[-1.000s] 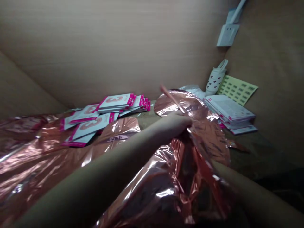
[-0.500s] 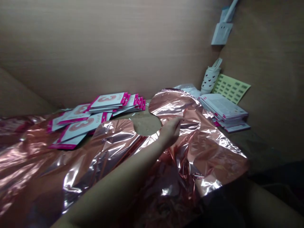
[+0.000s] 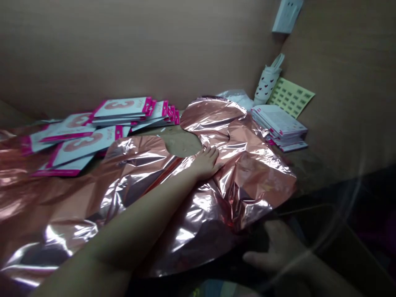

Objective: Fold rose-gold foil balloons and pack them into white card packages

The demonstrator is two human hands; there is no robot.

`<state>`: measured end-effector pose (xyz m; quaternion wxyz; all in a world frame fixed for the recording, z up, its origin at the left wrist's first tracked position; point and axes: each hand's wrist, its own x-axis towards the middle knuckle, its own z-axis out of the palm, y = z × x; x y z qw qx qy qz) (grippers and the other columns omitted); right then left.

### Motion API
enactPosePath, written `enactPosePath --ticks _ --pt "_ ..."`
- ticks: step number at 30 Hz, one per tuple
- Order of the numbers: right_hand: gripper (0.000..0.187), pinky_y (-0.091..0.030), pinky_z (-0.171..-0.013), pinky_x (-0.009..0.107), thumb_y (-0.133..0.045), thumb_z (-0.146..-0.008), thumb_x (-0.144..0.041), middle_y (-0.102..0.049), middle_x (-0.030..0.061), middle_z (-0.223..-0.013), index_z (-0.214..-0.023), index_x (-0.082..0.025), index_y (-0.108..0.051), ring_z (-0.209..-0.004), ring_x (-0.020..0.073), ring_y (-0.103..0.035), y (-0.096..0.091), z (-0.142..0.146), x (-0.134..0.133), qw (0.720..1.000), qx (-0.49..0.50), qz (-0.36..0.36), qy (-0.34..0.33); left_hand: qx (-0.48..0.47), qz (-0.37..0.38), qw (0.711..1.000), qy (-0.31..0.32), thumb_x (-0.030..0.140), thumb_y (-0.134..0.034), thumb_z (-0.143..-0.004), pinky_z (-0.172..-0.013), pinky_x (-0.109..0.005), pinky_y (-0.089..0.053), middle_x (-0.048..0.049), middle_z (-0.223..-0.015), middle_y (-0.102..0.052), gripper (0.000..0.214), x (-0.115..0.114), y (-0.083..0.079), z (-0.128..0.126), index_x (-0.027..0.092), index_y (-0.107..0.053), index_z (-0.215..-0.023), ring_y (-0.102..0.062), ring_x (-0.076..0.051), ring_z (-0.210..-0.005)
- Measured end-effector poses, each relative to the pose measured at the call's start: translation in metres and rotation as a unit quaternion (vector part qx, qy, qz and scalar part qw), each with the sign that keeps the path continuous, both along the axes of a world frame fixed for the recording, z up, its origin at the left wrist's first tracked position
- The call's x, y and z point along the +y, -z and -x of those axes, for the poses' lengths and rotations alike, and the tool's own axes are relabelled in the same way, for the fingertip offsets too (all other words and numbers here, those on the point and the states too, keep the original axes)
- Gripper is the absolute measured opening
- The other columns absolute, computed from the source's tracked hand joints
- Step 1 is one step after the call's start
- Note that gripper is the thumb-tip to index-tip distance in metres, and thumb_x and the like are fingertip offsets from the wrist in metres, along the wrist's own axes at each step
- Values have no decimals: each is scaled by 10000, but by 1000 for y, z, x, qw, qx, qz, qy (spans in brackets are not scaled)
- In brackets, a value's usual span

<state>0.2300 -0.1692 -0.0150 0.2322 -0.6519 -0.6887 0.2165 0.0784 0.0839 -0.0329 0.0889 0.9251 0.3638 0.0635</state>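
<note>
A flat rose-gold foil balloon (image 3: 247, 173), shaped like a numeral, lies spread over the table. My left hand (image 3: 206, 162) reaches forward and presses flat on its middle, fingers stretched out beside the cut-out gap. My right hand (image 3: 280, 249) hovers low at the near edge of the foil, fingers loosely spread and blurred, with nothing seen in it. More crumpled rose-gold foil (image 3: 40, 206) covers the left side of the table.
Pink-and-white packets printed with a "3" (image 3: 93, 132) lie scattered at the back left. A stack of white packets (image 3: 280, 128) sits at the back right, beside a yellow label sheet (image 3: 291, 97) and a heart-patterned cup (image 3: 266, 84). A wall socket (image 3: 286, 14) is above.
The balloon, held up and bunched a second ago, now lies flat. A pink straw seen above my left hand is gone from view. My right hand has come out from under the foil.
</note>
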Motion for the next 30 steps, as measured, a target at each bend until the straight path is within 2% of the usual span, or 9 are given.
enactPosePath --ticks 4,8,12,14,17,19,21,25,30 --pt "569 -430 -797 510 -562 -625 -711 -618 173 -742 -687 -150 -641 -837 353 -575 12 42 2 972 -84 -94 200 13 -30 999 6 500 -262 -901 -1090 -410 -103 -174 -1466 -225 663 1 3 0 50 -257 -1387 -145 -297 -1357" --pt "578 -427 -545 318 -373 -806 -632 -512 83 -473 -475 -180 -515 -514 195 -541 21 51 9 961 97 2 258 16 -46 999 5 485 -249 -908 -1086 -408 -117 -190 -1461 -226 653 1 5 0 36 -264 -1382 -168 -302 -1352" --pt "512 -155 -325 196 -451 -759 -636 -417 -28 -365 -631 -147 -535 -277 60 -283 29 31 -8 843 424 213 253 10 -39 999 6 536 -252 -891 -1087 -414 -118 -169 -1472 -209 693 1 5 -1 68 -230 -1402 -149 -293 -1359" --pt "524 -115 -312 180 -435 -772 -636 -495 -11 -426 -728 -131 -572 -276 56 -315 26 21 -20 799 482 283 223 5 -30 999 7 584 -258 -870 -1090 -427 -102 -173 -1477 -187 749 2 6 0 68 -207 -1411 -131 -302 -1361" --pt "595 -201 -323 180 -391 -802 -642 -537 30 -483 -584 -125 -589 -340 69 -405 2 7 -31 869 368 308 121 2 -15 1000 11 654 -326 -814 -1087 -458 -93 -207 -1467 -188 855 1 3 0 40 -229 -1401 -133 -344 -1353" --pt "556 -352 -415 209 -421 -824 -586 -560 46 -533 -540 -138 -588 -456 104 -495 -21 -1 -30 954 222 184 85 -5 -12 1000 13 661 -379 -788 -1081 -492 -57 -230 -1465 -168 898 -3 -3 0 18 -226 -1396 -99 -372 -1351" --pt "410 -476 -660 287 -476 -828 -517 -645 80 -769 -748 -162 -665 -744 181 -599 -38 -5 -20 994 83 -6 68 -16 -15 999 23 626 -378 -808 -1077 -507 -2 -219 -1479 -121 869 -12 -12 0 26 -190 -1407 -27 -366 -1359" --pt "735 -415 -941 454 -614 -680 -584 -509 150 -1268 -1268 -159 -502 -1146 313 -474 -27 8 5 982 -137 -126 -31 -27 10 996 81 668 -452 -746 -1089 -478 -11 -144 -1499 -111 902 -35 -22 -3 132 -189 -1423 1 -332 -1368" --pt "505 -498 -823 450 -589 -702 -271 -611 201 -1087 -1163 -64 -577 -990 334 -570 24 41 16 941 -294 -168 10 -77 102 990 60 690 -593 -609 -1078 -520 -8 -189 -1460 -230 965 -41 -14 -3 124 -350 -1352 -55 -371 -1358"
